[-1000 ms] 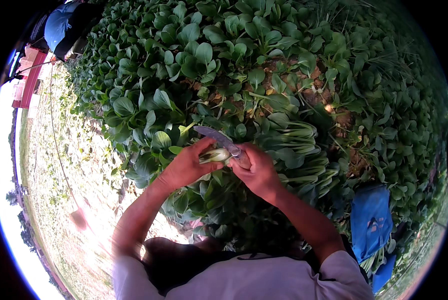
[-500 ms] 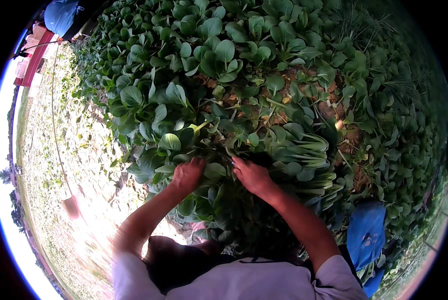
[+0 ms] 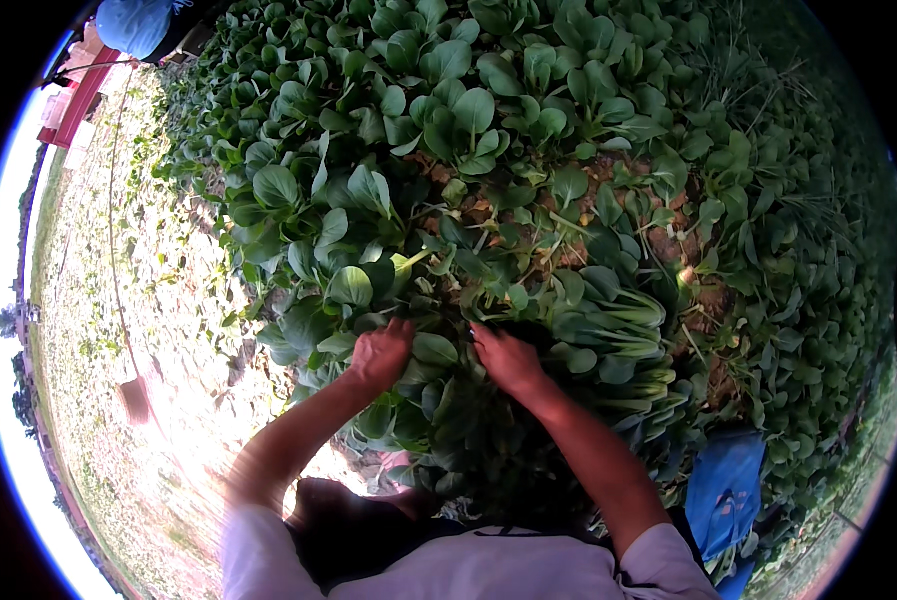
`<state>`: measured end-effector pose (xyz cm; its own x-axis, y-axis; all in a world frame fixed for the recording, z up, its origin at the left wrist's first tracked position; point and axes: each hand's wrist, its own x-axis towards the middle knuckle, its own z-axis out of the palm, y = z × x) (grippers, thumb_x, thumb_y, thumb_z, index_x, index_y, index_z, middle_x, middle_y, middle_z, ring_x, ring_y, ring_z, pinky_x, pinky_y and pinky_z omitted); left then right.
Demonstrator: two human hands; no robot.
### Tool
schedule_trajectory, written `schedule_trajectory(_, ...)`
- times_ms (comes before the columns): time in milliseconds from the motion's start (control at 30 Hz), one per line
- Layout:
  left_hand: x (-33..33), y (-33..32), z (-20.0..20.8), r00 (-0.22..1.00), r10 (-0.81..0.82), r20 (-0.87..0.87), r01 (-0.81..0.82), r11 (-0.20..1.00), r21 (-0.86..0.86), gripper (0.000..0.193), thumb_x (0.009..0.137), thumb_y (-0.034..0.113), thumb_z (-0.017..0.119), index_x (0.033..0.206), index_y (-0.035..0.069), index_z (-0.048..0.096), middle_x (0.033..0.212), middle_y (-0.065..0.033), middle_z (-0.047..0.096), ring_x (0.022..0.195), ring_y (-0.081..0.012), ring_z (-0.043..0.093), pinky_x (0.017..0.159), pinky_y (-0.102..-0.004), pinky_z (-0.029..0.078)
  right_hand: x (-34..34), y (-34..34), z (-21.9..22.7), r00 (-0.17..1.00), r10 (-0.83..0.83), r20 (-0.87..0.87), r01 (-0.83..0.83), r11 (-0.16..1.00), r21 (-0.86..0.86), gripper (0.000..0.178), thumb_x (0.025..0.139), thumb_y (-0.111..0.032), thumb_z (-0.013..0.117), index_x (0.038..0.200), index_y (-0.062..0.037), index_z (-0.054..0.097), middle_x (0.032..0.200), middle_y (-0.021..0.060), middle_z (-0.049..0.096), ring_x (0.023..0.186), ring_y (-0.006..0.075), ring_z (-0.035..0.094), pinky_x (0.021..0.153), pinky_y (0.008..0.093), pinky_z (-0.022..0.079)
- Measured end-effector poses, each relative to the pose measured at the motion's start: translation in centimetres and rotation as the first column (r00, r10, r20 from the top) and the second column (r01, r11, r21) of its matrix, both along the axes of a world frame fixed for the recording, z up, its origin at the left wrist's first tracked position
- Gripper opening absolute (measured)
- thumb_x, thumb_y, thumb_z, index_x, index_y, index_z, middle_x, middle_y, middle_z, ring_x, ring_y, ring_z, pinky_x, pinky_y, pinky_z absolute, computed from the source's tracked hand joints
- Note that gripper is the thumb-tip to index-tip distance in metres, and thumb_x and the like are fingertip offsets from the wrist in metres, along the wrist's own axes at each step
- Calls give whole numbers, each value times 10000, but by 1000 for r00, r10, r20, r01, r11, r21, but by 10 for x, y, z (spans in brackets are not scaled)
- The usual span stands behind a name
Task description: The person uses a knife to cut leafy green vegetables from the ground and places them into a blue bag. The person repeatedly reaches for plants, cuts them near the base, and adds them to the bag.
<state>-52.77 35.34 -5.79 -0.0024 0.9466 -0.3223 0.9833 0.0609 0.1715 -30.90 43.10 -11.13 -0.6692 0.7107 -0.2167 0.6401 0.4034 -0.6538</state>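
Both hands reach into a dense bed of bok choy. My left hand [image 3: 384, 355] is closed, its fingers curled into the leaves of a bok choy plant [image 3: 435, 349] between the hands. A short way to its right, my right hand [image 3: 509, 360] is closed too. Its fingertips pinch down into shade, and a tiny pale-blue spot shows at them; what they hold is too small and dark to name. Just right of that hand lie cut bok choy [image 3: 629, 318] in a pile, pale stalks pointing right.
Bare soil with yellowed leaves [image 3: 569, 250] shows beyond the hands. A blue bag [image 3: 726, 490] lies at the lower right. On the sunlit ground at left rests a long-handled tool [image 3: 135, 400]. Far left, a person in blue [image 3: 134, 25] is near red crates [image 3: 74, 110].
The view has shifted slightly, so the plants appear a little lower and to the right. Both hands stay at nearly the same spot among the leaves, still closed.
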Motion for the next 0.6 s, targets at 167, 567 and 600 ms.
schedule_trajectory(167, 5, 3, 8, 1000, 8, 16, -7, 1000, -30, 287, 750, 45, 537, 1035, 69, 503, 957, -170, 573, 808, -353, 624, 655, -458, 506, 13, 9, -22, 961, -56, -272, 11, 987, -162, 355, 882, -185, 529, 1230, -118, 534, 934, 160, 651, 822, 358, 623, 680, 437, 505)
schedule_trajectory(567, 4, -8, 9, 997, 41, -58, -43, 998, -44, 296, 733, 87, 623, 1007, 76, 512, 965, -137, 581, 821, -341, 624, 675, -428, 512, 15, -14, -10, 997, 72, -2, -72, 997, -13, 284, 877, -184, 496, 1139, -86, 542, 778, 184, 602, 757, 369, 617, 633, 443, 498)
schedule_trajectory(600, 2, -9, 16, 997, 64, -43, -65, 998, -22, 315, 725, 100, 645, 1012, 78, 517, 969, -133, 583, 825, -340, 624, 677, -425, 514, 21, -12, -12, 995, 61, -77, -62, 998, -7, 258, 870, -181, 523, 1103, -74, 553, 770, 187, 598, 764, 363, 619, 631, 428, 498)
